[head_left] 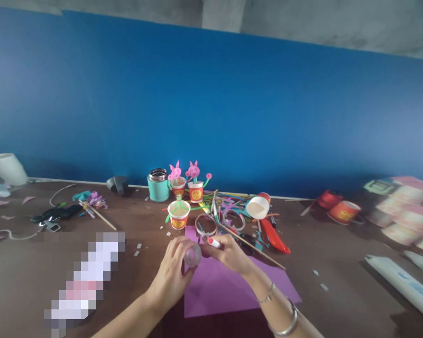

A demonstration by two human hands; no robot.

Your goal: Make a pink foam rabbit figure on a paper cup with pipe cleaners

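A dark counter (137,274) carries a purple sheet (220,293); over its left edge the left hand (174,265) grips a clear round object (192,256), while the right hand (227,253) pinches a red-and-white pen-like tool (214,242) just beside it. Good control favours a firm, uncrushing left grip and small right-finger movements.

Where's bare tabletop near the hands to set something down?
To the right: bare table between the purple paper and the pale package, nearer than the white scraps. To the left: a patch between the pixelated item and the left hand. It's crowded beyond the hands: a paper cup, wooden stick and cut-outs.
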